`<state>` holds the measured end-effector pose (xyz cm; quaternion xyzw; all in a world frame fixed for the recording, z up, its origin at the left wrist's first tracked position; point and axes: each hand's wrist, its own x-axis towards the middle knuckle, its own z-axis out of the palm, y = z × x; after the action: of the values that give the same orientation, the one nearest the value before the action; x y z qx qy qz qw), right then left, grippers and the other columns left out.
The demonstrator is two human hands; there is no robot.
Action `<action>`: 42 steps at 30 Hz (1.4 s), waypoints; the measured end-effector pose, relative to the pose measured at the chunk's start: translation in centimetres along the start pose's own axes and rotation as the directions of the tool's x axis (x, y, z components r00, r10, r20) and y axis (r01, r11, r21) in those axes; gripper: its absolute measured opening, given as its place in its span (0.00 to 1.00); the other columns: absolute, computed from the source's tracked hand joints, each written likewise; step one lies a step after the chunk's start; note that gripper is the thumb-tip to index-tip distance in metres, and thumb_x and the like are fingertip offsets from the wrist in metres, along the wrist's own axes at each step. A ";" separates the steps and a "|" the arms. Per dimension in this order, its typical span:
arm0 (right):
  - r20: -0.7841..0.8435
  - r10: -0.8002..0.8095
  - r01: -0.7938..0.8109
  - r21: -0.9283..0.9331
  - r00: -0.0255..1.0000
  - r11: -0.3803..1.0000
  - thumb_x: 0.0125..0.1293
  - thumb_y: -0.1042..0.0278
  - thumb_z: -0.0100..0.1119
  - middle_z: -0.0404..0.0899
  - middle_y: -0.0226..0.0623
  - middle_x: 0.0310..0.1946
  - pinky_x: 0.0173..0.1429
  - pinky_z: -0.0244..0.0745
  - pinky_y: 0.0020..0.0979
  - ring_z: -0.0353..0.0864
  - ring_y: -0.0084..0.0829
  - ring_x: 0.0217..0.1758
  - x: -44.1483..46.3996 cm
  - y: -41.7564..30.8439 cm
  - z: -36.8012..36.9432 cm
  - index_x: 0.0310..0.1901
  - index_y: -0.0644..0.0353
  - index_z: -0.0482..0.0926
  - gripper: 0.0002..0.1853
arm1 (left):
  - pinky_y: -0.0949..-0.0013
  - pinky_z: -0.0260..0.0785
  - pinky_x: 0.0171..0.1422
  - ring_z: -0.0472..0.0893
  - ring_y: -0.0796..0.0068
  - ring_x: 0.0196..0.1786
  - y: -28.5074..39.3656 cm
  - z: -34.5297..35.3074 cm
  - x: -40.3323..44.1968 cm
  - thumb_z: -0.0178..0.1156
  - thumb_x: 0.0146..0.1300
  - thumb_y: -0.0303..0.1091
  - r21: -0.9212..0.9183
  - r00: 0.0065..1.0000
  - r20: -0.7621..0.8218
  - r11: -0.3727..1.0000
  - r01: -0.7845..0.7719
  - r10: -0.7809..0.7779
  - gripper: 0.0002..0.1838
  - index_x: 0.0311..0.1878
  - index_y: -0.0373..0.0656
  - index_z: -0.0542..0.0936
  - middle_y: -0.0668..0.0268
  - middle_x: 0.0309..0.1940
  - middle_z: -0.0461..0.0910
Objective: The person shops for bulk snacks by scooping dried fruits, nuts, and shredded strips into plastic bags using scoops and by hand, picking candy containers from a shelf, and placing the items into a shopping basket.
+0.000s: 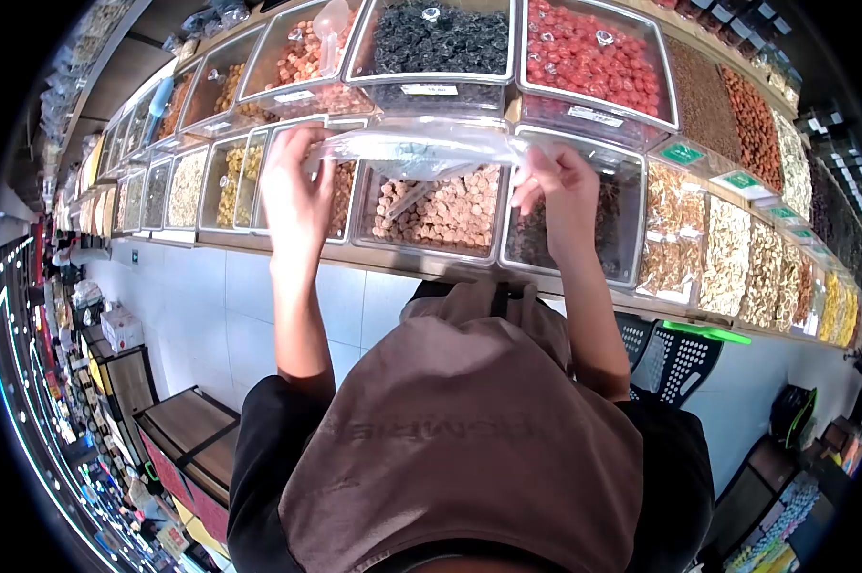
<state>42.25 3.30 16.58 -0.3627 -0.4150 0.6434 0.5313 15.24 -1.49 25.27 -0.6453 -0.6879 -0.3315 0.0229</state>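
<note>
A clear plastic bag (421, 151) stretches sideways between my two hands, above a bin of light brown, lumpy dried pieces (460, 215). My left hand (297, 181) pinches the bag's left end. At the opposite end, the fingers of my right hand (557, 186) are closed on the plastic. Inside that bin a clear scoop (414, 199) rests on the pieces, partly seen under the bag. Below my right hand is a lidded bin of dark contents (603, 224).
Behind the bag stand lidded bins of black dried fruit (441, 40) and red dried fruit (593, 57). Another scoop (332, 29) lies at the upper left. Open compartments of dried goods (727, 253) continue right. A black perforated basket (679, 363) with a green edge sits below the counter.
</note>
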 end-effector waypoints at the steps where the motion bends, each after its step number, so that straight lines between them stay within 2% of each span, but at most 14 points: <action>1: 0.018 0.058 -0.058 0.029 0.998 0.998 0.72 0.54 0.59 0.83 0.41 0.33 0.23 0.70 0.20 0.83 0.24 0.27 0.2 0.9 -1.0 0.41 0.65 0.76 0.18 | 0.63 0.74 0.49 0.82 0.57 0.44 -0.7 1.0 -0.5 0.63 0.62 0.24 -0.038 1.000 -0.013 0.999 -0.007 0.007 0.06 0.42 0.36 0.80 0.56 0.42 0.82; 3: 0.057 0.156 -0.164 0.162 0.986 0.973 0.74 0.45 0.50 0.71 0.53 0.60 0.38 0.80 0.31 0.86 0.38 0.41 -0.2 2.0 -2.3 0.64 0.66 0.62 0.31 | 0.64 0.75 0.46 0.83 0.62 0.43 -0.6 1.8 -2.0 0.62 0.64 0.27 -0.196 0.994 -0.028 0.976 0.096 -0.104 0.05 0.40 0.36 0.81 0.55 0.42 0.84; 6: 0.163 0.144 -0.163 0.106 0.976 0.981 0.74 0.39 0.44 0.58 0.55 0.71 0.65 0.72 0.46 0.71 0.49 0.67 -1.6 3.6 -3.3 0.73 0.64 0.51 0.40 | 0.64 0.74 0.45 0.83 0.62 0.43 4.1 1.7 -4.1 0.65 0.59 0.25 -0.230 0.989 -0.142 0.973 0.013 -0.047 0.05 0.38 0.38 0.81 0.55 0.43 0.84; 11: 0.137 0.156 -0.185 0.231 0.978 0.955 0.69 0.47 0.59 0.67 0.48 0.65 0.63 0.73 0.39 0.75 0.37 0.61 -6.1 4.7 -3.7 0.70 0.64 0.59 0.38 | 0.59 0.68 0.58 0.76 0.59 0.58 9.2 9.5 -9.7 0.66 0.52 0.26 -0.327 0.844 0.127 0.826 -0.460 0.521 0.09 0.37 0.41 0.79 0.58 0.53 0.77; 13: 0.067 0.111 -0.120 0.161 0.992 0.980 0.66 0.51 0.65 0.72 0.45 0.62 0.62 0.73 0.35 0.76 0.32 0.59 -6.2 4.6 -5.0 0.68 0.65 0.64 0.36 | 0.58 0.66 0.64 0.72 0.55 0.64 10.4 12.4 -10.1 0.64 0.52 0.28 -0.482 0.762 0.435 0.839 -0.253 0.479 0.12 0.41 0.38 0.79 0.56 0.56 0.74; 16: -0.395 0.115 -0.177 -0.124 0.911 0.976 0.68 0.63 0.61 0.84 0.31 0.34 0.45 0.75 0.25 0.81 0.22 0.37 -4.7 6.0 -10.4 0.42 0.64 0.84 0.12 | 0.53 0.66 0.66 0.72 0.50 0.64 10.4 13.9 -10.1 0.68 0.53 0.32 -0.538 0.735 0.271 0.731 -0.419 0.621 0.18 0.48 0.36 0.80 0.50 0.60 0.72; 20: -0.630 -0.074 -0.156 -0.301 0.773 0.941 0.67 0.61 0.63 0.81 0.30 0.30 0.38 0.71 0.23 0.76 0.20 0.31 -5.7 5.8 -18.2 0.39 0.64 0.82 0.12 | 0.55 0.66 0.67 0.72 0.48 0.63 3.5 12.5 -8.4 0.67 0.58 0.36 -0.478 0.811 0.481 0.875 -0.077 0.334 0.25 0.57 0.36 0.76 0.48 0.60 0.73; 24: -0.732 -0.018 -0.326 -0.325 0.681 0.888 0.62 0.55 0.68 0.82 0.44 0.40 0.47 0.76 0.36 0.81 0.33 0.42 -7.9 10.8 -27.5 0.53 0.74 0.76 0.28 | 0.52 0.67 0.63 0.76 0.46 0.56 -11.8 11.2 -5.4 0.62 0.63 0.35 -0.118 0.960 0.269 0.992 -0.042 0.073 0.18 0.51 0.34 0.77 0.46 0.51 0.77; 26: -0.628 -0.568 -0.723 -0.686 0.532 0.080 0.61 0.52 0.69 0.76 0.56 0.52 0.58 0.71 0.49 0.77 0.47 0.55 -7.7 12.3 -27.4 0.63 0.77 0.66 0.40 | 0.50 0.69 0.60 0.77 0.46 0.54 -20.0 9.2 -4.4 0.61 0.64 0.37 -0.012 0.970 0.215 0.993 0.118 -0.112 0.19 0.52 0.34 0.78 0.44 0.50 0.77; 29: -0.382 -0.633 -0.611 -0.769 0.673 -0.185 0.62 0.54 0.67 0.71 0.61 0.55 0.62 0.67 0.49 0.72 0.51 0.60 -5.0 6.7 -12.8 0.64 0.74 0.63 0.39 | 0.49 0.68 0.60 0.76 0.43 0.54 -31.9 6.8 -5.2 0.61 0.64 0.39 0.083 0.949 0.051 0.948 0.307 -0.312 0.20 0.52 0.34 0.77 0.44 0.48 0.77; 32: -0.509 -0.254 -0.295 -0.763 0.823 0.575 0.65 0.62 0.64 0.80 0.42 0.44 0.54 0.72 0.37 0.77 0.36 0.48 -0.4 10.1 -3.4 0.55 0.64 0.72 0.22 | 0.48 0.68 0.59 0.76 0.41 0.53 -38.8 5.3 -5.5 0.59 0.66 0.42 0.265 0.885 -0.063 0.847 0.460 -0.461 0.21 0.54 0.36 0.77 0.42 0.49 0.76; 35: 0.026 -0.065 0.067 -0.657 0.998 0.751 0.68 0.67 0.59 0.83 0.36 0.37 0.48 0.78 0.31 0.83 0.32 0.43 3.3 17.5 6.7 0.49 0.62 0.77 0.12 | 0.47 0.68 0.59 0.76 0.40 0.52 -44.3 5.7 -6.3 0.59 0.66 0.43 0.255 0.855 -0.149 0.816 0.518 -0.496 0.22 0.55 0.36 0.77 0.41 0.50 0.75; 37: 0.160 0.427 -0.390 -0.218 0.890 0.895 0.66 0.64 0.64 0.82 0.44 0.47 0.51 0.76 0.28 0.82 0.31 0.47 5.3 21.0 15.5 0.53 0.69 0.74 0.20 | 0.48 0.69 0.58 0.76 0.41 0.53 -47.5 6.0 -6.7 0.58 0.66 0.46 0.289 0.836 -0.174 0.785 0.548 -0.520 0.23 0.56 0.38 0.77 0.42 0.51 0.75; 42: 0.175 0.647 -0.641 -0.098 0.742 0.762 0.68 0.63 0.63 0.78 0.51 0.53 0.58 0.78 0.34 0.81 0.38 0.55 9.1 30.9 28.3 0.54 0.72 0.73 0.21 | 0.42 0.62 0.63 0.75 0.48 0.59 -49.8 5.1 -6.8 0.56 0.66 0.49 0.371 0.763 -0.122 0.684 0.628 -0.635 0.24 0.60 0.45 0.76 0.49 0.55 0.76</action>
<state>3.19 5.27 -1.00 -0.4260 -0.3252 0.8132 0.2270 -26.54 -2.27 -3.05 -0.3536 -0.9194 -0.1699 0.0298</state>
